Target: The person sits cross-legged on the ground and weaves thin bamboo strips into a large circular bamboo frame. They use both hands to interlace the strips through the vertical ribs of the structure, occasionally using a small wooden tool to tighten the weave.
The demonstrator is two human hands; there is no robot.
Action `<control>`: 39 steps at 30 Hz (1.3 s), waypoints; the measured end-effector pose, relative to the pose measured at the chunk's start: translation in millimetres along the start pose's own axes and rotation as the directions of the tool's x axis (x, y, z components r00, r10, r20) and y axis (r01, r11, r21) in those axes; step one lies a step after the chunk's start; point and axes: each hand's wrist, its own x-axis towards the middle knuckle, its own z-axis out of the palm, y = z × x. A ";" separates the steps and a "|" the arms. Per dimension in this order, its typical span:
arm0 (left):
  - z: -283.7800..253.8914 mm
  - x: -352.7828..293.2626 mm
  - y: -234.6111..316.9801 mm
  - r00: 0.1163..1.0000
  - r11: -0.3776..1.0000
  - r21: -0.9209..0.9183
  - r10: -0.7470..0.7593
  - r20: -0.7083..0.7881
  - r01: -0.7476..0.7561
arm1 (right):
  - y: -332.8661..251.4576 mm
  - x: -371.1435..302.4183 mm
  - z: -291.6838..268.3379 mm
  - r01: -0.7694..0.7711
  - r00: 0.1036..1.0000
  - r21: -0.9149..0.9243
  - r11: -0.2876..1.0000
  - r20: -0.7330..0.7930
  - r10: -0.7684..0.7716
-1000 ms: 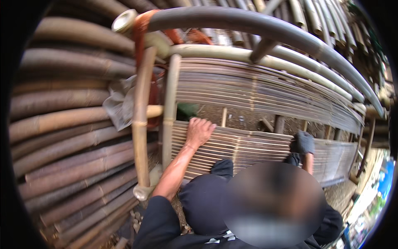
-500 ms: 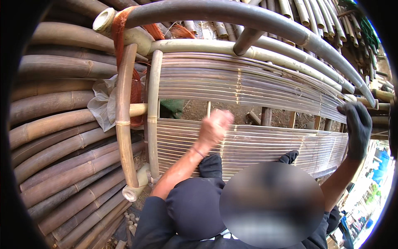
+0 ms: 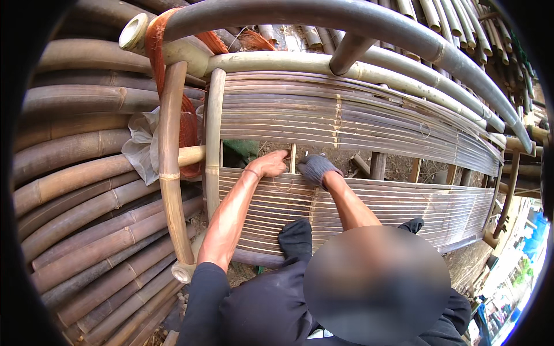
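Observation:
A bamboo bench frame lies before me, with an upper slat panel [image 3: 277, 109] and a lower slat panel [image 3: 369, 199] split by a long gap. At that gap, a pale cross strip [image 3: 292, 157] stands between my two hands. My bare left hand [image 3: 269, 165] is closed just left of the strip, fingertips near it; what they pinch is hidden. On the other side my right hand [image 3: 318, 169], in a grey glove, has its fingers curled in, a small pale tip showing at them. A thin loop [image 3: 283, 185] of wire or cord hangs over the lower slats below my left hand.
Thick bamboo poles [image 3: 81, 147] are stacked along the left. A dark curved bamboo rail [image 3: 323, 15] arches across the far side. Orange strapping [image 3: 157, 49] wraps the far left corner, near a crumpled translucent plastic sheet [image 3: 140, 144]. My dark-clad foot [image 3: 295, 237] is on the lower slats.
My right hand has come from the bench's far right end to the gap near its left part. My left hand has shifted left and settled beside the cross strip.

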 end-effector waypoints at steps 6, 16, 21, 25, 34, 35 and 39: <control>-27.2 -29.1 43.2 0.972 0.973 -0.126 -0.206 -0.114 0.192 | 1.2 -13.8 -19.4 0.013 0.994 0.042 0.999 -0.112 -0.009; -46.1 -80.6 84.2 0.996 0.879 -0.475 0.001 0.089 0.042 | -57.1 -93.9 -26.2 0.423 0.765 -0.059 0.904 -0.512 -0.391; -60.4 -93.5 88.0 0.985 0.729 -0.669 -0.045 0.166 0.146 | -17.4 -185.8 -36.6 0.637 0.729 -0.246 0.731 -0.116 -0.675; -53.1 -88.2 76.3 0.949 0.667 -0.700 -0.311 0.052 0.257 | 93.5 -328.7 -83.5 0.486 0.868 -0.395 0.779 0.113 -0.484; 22.9 -69.7 50.4 0.890 1.000 0.015 0.004 -0.455 0.003 | 286.8 -716.4 -102.9 -0.545 0.442 -0.756 0.363 0.109 0.890; 30.0 -70.8 50.1 0.837 0.994 0.109 0.086 -0.540 -0.032 | 292.7 -720.6 -95.9 -0.587 0.351 -0.745 0.316 0.118 0.929; 35.8 -68.4 43.3 0.827 0.978 0.206 0.142 -0.544 -0.033 | 282.4 -612.1 -95.2 -0.647 0.326 -0.702 0.298 0.099 0.940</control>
